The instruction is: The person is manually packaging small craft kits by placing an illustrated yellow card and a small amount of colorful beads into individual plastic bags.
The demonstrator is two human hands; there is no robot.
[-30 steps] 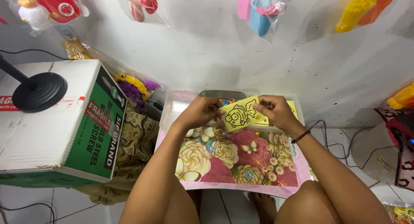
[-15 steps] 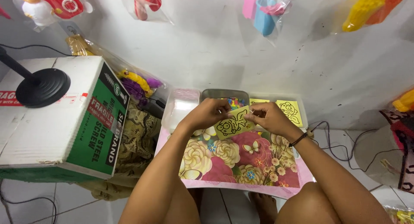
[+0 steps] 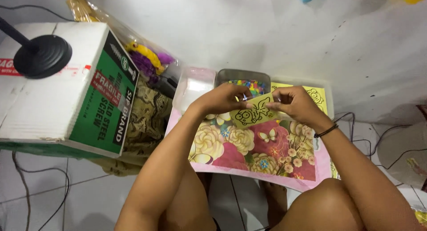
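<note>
I am holding a small yellow card with a black line drawing (image 3: pixel 252 111) above the floral-patterned cloth (image 3: pixel 249 146). My left hand (image 3: pixel 224 99) is pinching its upper left edge, fingers closed on it. My right hand (image 3: pixel 293 103) is gripping its right edge likewise. Behind it, a grey tray of coloured beads (image 3: pixel 249 82) is sitting beside a second yellow card (image 3: pixel 318 97). A green-and-white cardboard box (image 3: pixel 89 93) is standing to the left.

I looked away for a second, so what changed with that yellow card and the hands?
Both hands, left hand and right hand, kept hold of the yellow card and drew it slightly toward the person. The flowered cloth, bead tray and cardboard box stayed put.
</note>
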